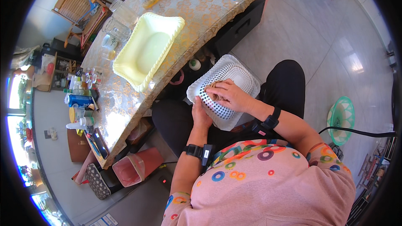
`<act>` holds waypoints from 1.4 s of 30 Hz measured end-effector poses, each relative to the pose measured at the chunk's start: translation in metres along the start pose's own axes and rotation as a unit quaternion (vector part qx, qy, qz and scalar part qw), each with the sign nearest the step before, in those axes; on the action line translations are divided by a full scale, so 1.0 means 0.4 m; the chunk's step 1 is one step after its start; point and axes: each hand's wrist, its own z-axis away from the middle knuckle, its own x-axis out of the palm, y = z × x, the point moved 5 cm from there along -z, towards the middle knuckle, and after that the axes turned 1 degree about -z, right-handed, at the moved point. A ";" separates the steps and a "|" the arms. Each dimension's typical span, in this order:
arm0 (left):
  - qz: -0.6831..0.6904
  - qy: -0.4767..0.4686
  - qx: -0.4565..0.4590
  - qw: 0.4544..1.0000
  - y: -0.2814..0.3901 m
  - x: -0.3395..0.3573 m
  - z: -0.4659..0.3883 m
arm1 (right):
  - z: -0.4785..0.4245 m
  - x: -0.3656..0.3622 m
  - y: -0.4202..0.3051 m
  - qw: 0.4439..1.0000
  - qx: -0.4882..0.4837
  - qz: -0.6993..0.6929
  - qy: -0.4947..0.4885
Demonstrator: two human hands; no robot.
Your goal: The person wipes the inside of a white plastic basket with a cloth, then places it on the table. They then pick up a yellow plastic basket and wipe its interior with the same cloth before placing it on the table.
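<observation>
A white plastic basket with round holes and a scalloped rim rests over my lap, tilted. My left hand grips its near left rim, thumb on the inner side. Inside the basket, my right hand presses a crumpled brown cloth against the perforated wall. The fingers partly cover the cloth, so its full shape is hidden. On the table to the upper left sits a pale yellow rectangular basket with a braided rim and nothing in it.
A table with a patterned cover carries glass jugs, cups, bottles and a blue can. Below its edge stands a pink waste bin. At the right, a green-and-white basin is on the tiled floor, with a black cable crossing it.
</observation>
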 end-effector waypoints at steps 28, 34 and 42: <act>0.055 0.131 -0.074 0.987 0.006 -0.024 0.005 | 0.052 -0.170 0.124 0.958 0.117 0.187 0.185; 0.045 0.104 -0.068 0.991 -0.007 -0.051 -0.009 | 0.016 -0.062 -0.002 0.997 -0.042 0.052 0.043; 0.040 0.115 -0.059 0.991 0.008 -0.018 0.009 | 0.029 -0.152 0.143 0.966 0.077 0.171 0.181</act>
